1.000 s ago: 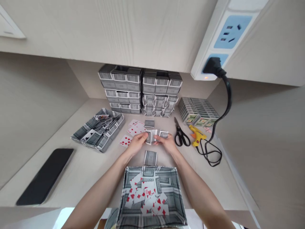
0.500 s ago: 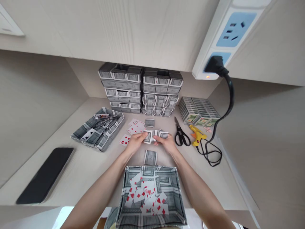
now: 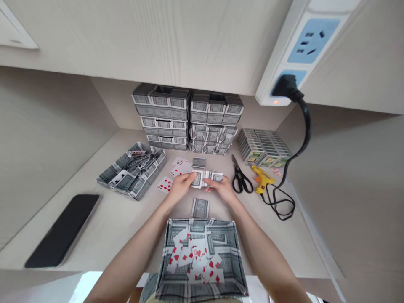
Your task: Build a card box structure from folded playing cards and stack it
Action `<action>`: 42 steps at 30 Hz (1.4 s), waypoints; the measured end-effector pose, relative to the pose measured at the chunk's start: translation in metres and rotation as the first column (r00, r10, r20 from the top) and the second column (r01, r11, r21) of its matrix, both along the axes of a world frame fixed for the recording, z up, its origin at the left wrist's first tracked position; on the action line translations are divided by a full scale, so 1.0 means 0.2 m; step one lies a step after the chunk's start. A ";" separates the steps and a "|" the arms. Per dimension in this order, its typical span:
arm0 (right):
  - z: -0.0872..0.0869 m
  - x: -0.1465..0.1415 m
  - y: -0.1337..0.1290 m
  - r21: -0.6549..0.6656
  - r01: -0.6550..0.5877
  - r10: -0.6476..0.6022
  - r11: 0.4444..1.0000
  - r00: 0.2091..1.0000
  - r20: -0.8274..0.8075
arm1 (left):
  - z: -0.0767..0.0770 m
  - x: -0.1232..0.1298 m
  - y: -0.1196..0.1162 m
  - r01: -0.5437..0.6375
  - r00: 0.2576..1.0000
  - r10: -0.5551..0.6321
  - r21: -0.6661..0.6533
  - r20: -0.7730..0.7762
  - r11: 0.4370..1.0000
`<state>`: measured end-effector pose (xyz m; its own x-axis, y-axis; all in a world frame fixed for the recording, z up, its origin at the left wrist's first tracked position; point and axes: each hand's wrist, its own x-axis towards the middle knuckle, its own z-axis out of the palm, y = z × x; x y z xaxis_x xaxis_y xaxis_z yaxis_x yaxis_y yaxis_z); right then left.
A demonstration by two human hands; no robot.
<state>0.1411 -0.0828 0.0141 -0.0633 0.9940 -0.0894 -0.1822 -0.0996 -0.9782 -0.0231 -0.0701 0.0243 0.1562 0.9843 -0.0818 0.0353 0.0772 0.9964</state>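
My left hand (image 3: 182, 185) pinches grey-backed playing cards (image 3: 197, 179) between thumb and fingers, backs facing up. Close beside it, my right hand (image 3: 222, 188) is closed on more playing cards (image 3: 217, 177); the two lots meet or overlap in the middle, and I cannot tell which. Just nearer than the hands, a folded grey card piece (image 3: 200, 208) lies on the table, and a similar grey piece (image 3: 199, 162) lies beyond them. Red-suited cards (image 3: 180, 168) lie face up left of my hands. In front of my body stands a box made of cards (image 3: 202, 293), with loose red-suited cards inside.
An open card tray (image 3: 139, 191) with loose cards and a black phone (image 3: 63, 231) are at left. Stacked card boxes (image 3: 164, 111) stand at the back. To the right are card packs (image 3: 265, 147), black scissors (image 3: 242, 179) and a yellow glue gun (image 3: 263, 179), its cord rising to a power strip (image 3: 312, 46).
The cards between my hands have shifted slightly, and the gap pattern in the middle looks different. Both hands keep their grip; the whole view has moved a little.
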 end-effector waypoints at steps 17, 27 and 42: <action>-0.01 0.00 -0.01 0.016 -0.059 0.058 0.998 0.993 0.099 | -0.02 -0.03 0.02 -0.069 0.993 0.073 -0.044 0.089 0.997; -0.01 0.01 0.00 -0.011 0.005 -0.005 1.000 1.000 0.007 | 0.02 -0.02 0.00 0.088 0.958 -0.041 -0.153 0.283 0.984; -0.02 0.01 0.00 0.005 0.024 -0.025 1.000 1.000 0.019 | -0.01 0.02 -0.01 -0.076 0.995 0.078 -0.026 0.066 0.997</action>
